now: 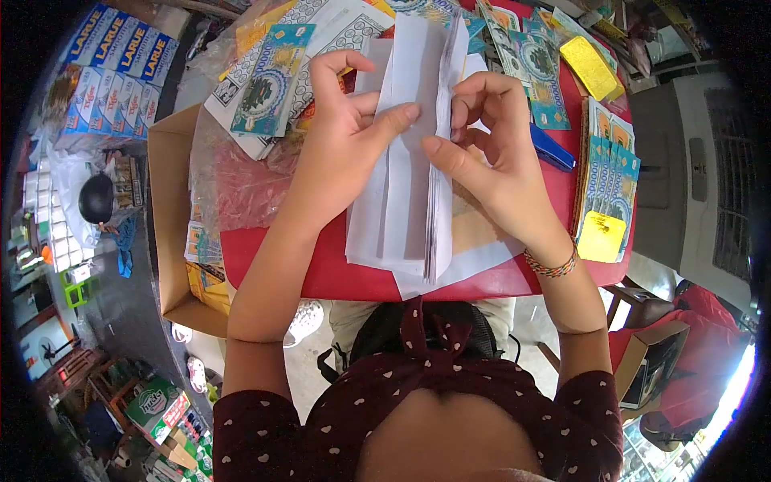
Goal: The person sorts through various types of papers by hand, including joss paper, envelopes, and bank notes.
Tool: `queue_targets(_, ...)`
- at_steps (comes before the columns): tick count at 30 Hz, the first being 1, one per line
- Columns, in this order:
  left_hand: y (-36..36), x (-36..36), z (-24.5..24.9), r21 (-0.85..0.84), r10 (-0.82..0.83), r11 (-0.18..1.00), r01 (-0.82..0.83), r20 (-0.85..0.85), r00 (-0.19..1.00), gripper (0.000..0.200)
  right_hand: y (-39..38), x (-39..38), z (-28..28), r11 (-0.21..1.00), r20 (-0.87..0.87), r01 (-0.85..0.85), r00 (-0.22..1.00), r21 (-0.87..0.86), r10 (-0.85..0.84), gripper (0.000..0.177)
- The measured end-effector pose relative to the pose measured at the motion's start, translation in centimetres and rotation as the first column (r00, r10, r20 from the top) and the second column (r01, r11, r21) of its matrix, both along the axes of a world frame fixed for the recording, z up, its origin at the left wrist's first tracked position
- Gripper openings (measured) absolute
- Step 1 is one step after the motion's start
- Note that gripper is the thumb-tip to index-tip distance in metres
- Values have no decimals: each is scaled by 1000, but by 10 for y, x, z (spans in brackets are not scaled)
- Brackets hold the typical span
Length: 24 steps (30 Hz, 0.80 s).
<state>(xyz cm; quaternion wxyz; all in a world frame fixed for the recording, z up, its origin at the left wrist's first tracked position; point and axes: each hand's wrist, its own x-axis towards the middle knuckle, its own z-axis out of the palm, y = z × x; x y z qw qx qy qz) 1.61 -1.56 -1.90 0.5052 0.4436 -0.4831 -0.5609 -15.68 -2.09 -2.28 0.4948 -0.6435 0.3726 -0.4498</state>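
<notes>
A stack of folded white paper (409, 185) stands lengthwise in front of me, above the red tabletop. My left hand (345, 140) is on its left side, thumb pressed flat on the top sheet and the other fingers bent at the left edge. At the right edge, my right hand (494, 136) pinches the layered folds between thumb and curled fingers. Just right of that hand lies a blue stapler-like object (552, 148), partly hidden. Teal printed paper notes (273, 80) rest on printed sheets to the left of my left hand.
The red table (321, 273) carries a yellow block (590, 66), a bundle of teal notes (614, 173) and a yellow pad (604, 237) on the right. Crumpled clear plastic (241, 189) lies left. An open cardboard box (173, 217) stands against the table's left edge.
</notes>
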Motion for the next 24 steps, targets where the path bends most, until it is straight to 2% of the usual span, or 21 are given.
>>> queue_targets(2,0,3,1,-13,-11,1000,11,-4,1000,10,1,0,0,1000,-13,-2,1000,-19,1,51)
queue_targets(4,-1,8,4,-17,-95,994,106,324,941,11,2,0,2,1000,-24,-1,1000,15,2,52)
queue_targets(8,4,-1,7,-62,-28,997,41,194,981,16,1,0,2,996,44,-28,999,82,24,52)
queue_targets(10,3,1,16,71,-71,995,64,111,991,18,1,0,3,999,-23,-23,999,28,24,52)
queue_targets(11,3,0,14,72,-74,995,66,111,991,18,1,0,2,999,-23,-21,1000,29,21,52)
queue_targets(13,5,-2,8,4,-34,999,34,241,970,20,1,1,1,1000,-43,-17,999,-10,17,53)
queue_targets(16,3,1,0,2,-15,1000,15,271,962,17,0,1,0,1000,-66,-3,998,-22,2,55)
queue_targets(19,3,0,4,-17,5,1000,0,283,959,27,2,3,3,1000,-86,0,996,-11,-1,57)
queue_targets(23,2,1,2,-52,-4,998,21,312,950,29,1,2,2,1000,-102,-3,995,-14,2,59)
queue_targets(24,2,-1,-2,-54,19,999,-5,248,969,27,1,2,2,1000,-92,1,996,-6,-2,59)
